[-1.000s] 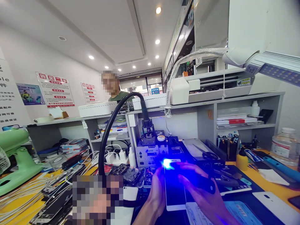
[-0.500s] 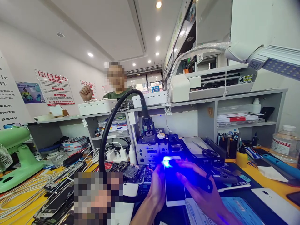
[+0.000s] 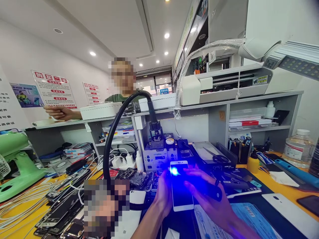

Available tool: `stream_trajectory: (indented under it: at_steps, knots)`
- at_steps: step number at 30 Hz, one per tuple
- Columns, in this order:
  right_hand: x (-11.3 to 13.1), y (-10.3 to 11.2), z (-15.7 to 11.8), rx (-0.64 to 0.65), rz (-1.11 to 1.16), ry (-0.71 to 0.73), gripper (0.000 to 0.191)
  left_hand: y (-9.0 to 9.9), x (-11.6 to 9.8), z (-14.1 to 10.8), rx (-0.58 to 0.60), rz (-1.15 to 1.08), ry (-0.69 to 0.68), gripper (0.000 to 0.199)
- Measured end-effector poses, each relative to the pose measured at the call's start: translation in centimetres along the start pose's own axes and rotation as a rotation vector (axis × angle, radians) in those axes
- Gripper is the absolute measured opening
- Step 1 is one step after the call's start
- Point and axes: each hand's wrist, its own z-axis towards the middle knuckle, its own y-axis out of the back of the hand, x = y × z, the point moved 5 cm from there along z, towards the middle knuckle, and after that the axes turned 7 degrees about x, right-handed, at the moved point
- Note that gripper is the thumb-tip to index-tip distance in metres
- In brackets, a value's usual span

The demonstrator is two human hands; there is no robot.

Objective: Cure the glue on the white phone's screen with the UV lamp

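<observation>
A white phone (image 3: 183,201) stands tilted above the dark mat, its upper part lit by a strong blue glow. My left hand (image 3: 164,191) grips the phone along its left edge. In my right hand (image 3: 208,196) is a dark torch (image 3: 216,193) that throws blue light onto the phone's upper left; the fingers are wrapped round it, and the glare hides part of them. Behind the phone stands a grey soldering station (image 3: 157,159). A blue-and-white sheet (image 3: 251,219) lies under my right forearm.
A thick black hose (image 3: 107,149) arches at the left. Opened phones (image 3: 58,212) and white cables cover the left side. Scissors (image 3: 218,157), a yellow bottle (image 3: 253,163) and a clear bottle (image 3: 297,149) stand or lie at the right. A person (image 3: 122,96) is behind the counter.
The person's hand behind the counter has moved left and lower. The camera view has shifted slightly; my hands still hold the phone and torch, with the blue light on the phone.
</observation>
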Motion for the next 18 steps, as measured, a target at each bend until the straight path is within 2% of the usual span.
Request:
stream_trajectory:
  at_steps: [5,12,18]
  knots:
    - [0.11,-0.25,-0.12,0.051,-0.001,-0.005,0.024,-0.02,-0.15,-0.04,0.009,-0.003,0.019,0.041]
    - [0.07,-0.36,-0.37,0.058,0.005,0.006,0.022,-0.09,-0.51,-0.28,-0.029,0.004,0.013,0.044]
    - [0.12,-0.46,-0.27,0.074,0.019,-0.01,0.024,0.02,-0.77,-0.3,-0.067,0.002,-0.012,0.038]
